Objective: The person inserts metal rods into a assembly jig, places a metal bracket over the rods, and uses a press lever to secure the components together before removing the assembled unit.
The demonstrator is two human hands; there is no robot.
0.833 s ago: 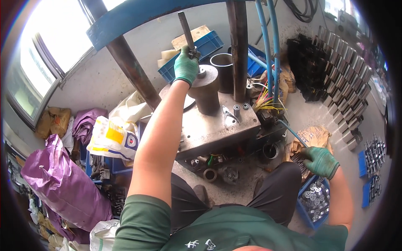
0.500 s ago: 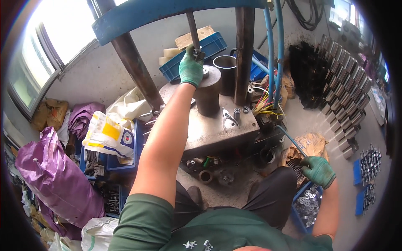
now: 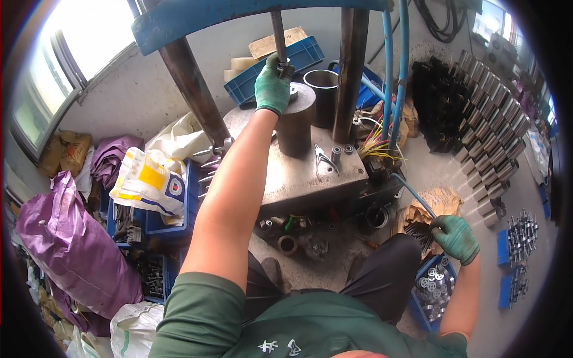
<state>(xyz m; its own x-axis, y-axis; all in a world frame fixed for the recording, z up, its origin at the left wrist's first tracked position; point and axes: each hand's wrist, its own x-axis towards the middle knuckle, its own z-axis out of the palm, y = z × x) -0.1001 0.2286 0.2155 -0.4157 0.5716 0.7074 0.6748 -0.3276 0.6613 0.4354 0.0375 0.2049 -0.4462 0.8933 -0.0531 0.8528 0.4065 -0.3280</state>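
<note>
Holding a slim grey steel rod (image 3: 279, 34), almost upright, at the upper centre of the frame, with the left grip (image 3: 273, 89), gloved in green, closed around the lower end. Cannot tell whether the top touches the blue painted crossbeam (image 3: 256, 17). Seen just right of and below the left grip: a thick grey steel cylinder (image 3: 295, 132) with a wide flat top, upright on a pale steel press bed (image 3: 283, 186).

Clasping the lower end of a thin blue-grey lever (image 3: 413, 194) at the right of the frame, with the right grip (image 3: 456, 237), also gloved in green, curled tightly around it. Visible near that grip: a crumpled brown paper sack (image 3: 444, 203) and, below, a blue plastic bin (image 3: 416, 311) with shiny metal wheels (image 3: 434, 286).

Lying on the bed, right of the cylinder: silver pliers (image 3: 325, 162), beside two short hollow metal sleeves (image 3: 336, 156). Spread over the lower left: a bulky purple sack (image 3: 77, 250).
</note>
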